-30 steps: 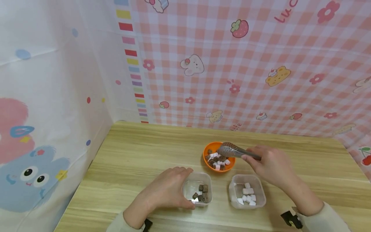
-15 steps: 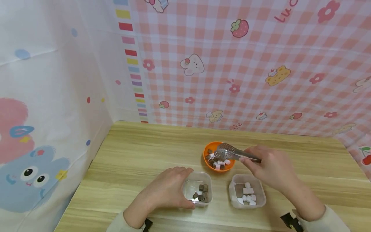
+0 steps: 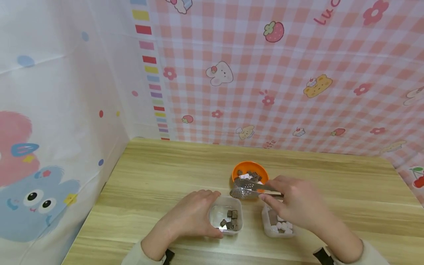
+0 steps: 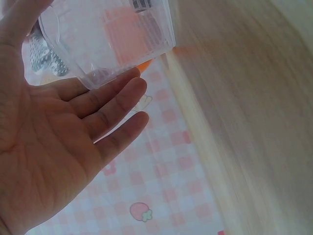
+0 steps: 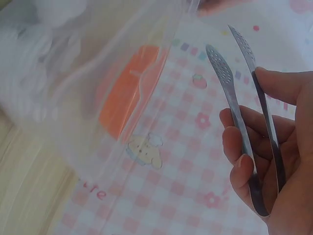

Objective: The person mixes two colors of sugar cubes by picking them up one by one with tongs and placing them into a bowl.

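Observation:
My right hand (image 3: 303, 202) holds metal tongs (image 3: 246, 188) with perforated tips, both arms held between thumb and fingers. Apart from each other, the tips show nothing between them; they hang over the front rim of the orange bowl (image 3: 236, 170). Brown and white cubes fill that bowl. On the left, my left hand (image 3: 188, 217) spans a clear plastic container (image 3: 239, 206) with thumb at the near side and fingers at the far side. Several brown cubes (image 3: 233, 214) lie in it. In the left wrist view the fingers (image 4: 112, 105) rest along its wall.
A second clear container (image 3: 265, 221) with white cubes (image 3: 281, 225) stands at the right, partly hidden under my right hand. Everything stands on a wooden table (image 3: 165, 169). A pink checked cloth (image 3: 258, 73) hangs behind it, and a white printed cloth (image 3: 66, 92) at the left.
The tongs have moved from above the bowl's middle toward me and left, to its front rim, and their arms have spread apart. My left hand and the containers stay in place.

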`<state>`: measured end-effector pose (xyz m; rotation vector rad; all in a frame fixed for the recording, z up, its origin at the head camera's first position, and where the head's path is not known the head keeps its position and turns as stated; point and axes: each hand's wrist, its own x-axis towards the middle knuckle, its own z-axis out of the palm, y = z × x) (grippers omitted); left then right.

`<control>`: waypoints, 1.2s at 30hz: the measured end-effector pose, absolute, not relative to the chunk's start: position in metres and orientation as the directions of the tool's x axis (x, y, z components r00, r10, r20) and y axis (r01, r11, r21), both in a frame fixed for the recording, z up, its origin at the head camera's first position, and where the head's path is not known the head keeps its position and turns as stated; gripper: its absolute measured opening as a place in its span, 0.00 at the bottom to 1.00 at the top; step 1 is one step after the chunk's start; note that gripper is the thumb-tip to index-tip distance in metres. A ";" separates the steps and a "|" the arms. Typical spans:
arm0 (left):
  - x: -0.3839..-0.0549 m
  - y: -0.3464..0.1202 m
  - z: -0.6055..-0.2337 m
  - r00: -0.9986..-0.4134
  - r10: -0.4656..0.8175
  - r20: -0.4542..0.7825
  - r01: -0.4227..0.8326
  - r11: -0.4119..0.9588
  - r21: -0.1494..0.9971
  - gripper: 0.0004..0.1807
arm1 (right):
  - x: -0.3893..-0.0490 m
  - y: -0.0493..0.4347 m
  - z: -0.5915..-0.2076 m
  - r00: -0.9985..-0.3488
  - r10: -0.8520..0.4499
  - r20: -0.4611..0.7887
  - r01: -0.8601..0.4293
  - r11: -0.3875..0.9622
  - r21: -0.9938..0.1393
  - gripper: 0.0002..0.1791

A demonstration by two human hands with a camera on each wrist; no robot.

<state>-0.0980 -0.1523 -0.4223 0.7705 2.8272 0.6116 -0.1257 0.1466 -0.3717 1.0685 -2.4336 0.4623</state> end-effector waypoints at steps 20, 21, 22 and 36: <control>-0.100 -0.153 -0.423 -0.846 0.533 -0.034 0.471 0.774 0.423 0.57 | -0.109 0.094 -0.375 -0.616 -0.757 0.217 -0.770 0.637 0.036 0.18; -0.100 -0.152 -0.423 -0.845 0.534 -0.035 0.472 0.775 0.421 0.57 | -0.109 0.093 -0.375 -0.614 -0.761 0.208 -0.773 0.634 0.039 0.19; -0.100 -0.152 -0.423 -0.845 0.534 -0.035 0.472 0.775 0.421 0.57 | -0.110 0.092 -0.375 -0.611 -0.766 0.199 -0.776 0.629 0.040 0.20; -0.099 -0.152 -0.421 -0.851 0.525 -0.039 0.460 0.778 0.428 0.56 | -0.110 0.077 -0.371 -0.560 -0.824 0.092 -0.813 0.567 0.129 0.19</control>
